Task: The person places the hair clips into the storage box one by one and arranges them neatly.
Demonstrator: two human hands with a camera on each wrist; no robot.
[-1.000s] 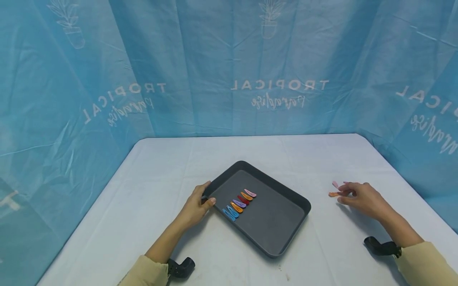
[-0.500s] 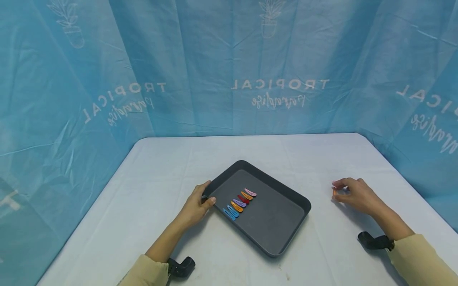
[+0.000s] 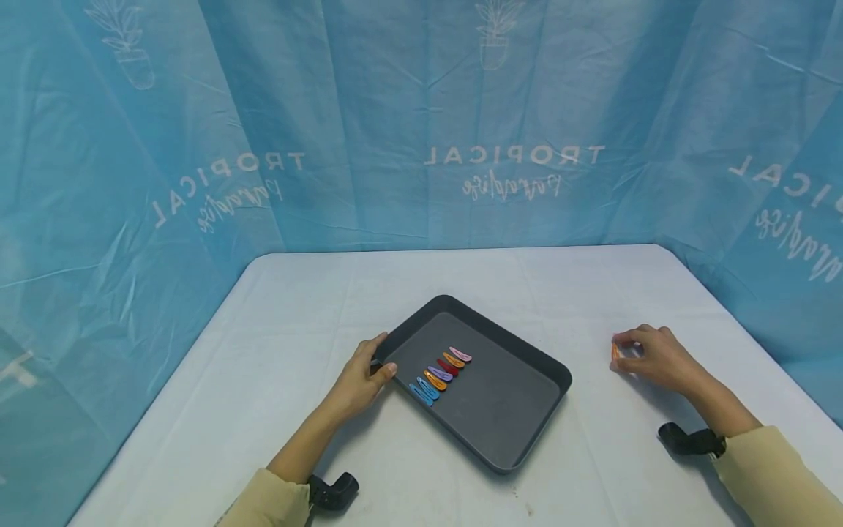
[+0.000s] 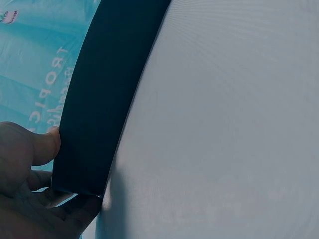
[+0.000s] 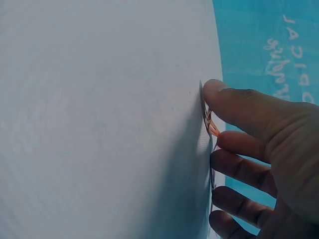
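Note:
A dark grey baking tray lies turned at an angle on the white-covered table. My left hand grips its left corner; the left wrist view has the thumb on the tray wall and the fingers lower down. Inside, a slanting row of snap hair clips in blue, orange, purple, red and pink lies along the left side. Right of the tray, my right hand pinches an orange hair clip between thumb and forefinger, close to the table. The other fingers hide most of what lies beneath them.
White cloth covers the table. Blue printed curtains hang behind it and at both sides. Black wrist cameras jut out beneath both sleeves.
My right hand has shifted slightly and its thumb and forefinger have come round the orange clip, now tipped upright. The pink clips beside it are now hidden. The left hand and tray stay put.

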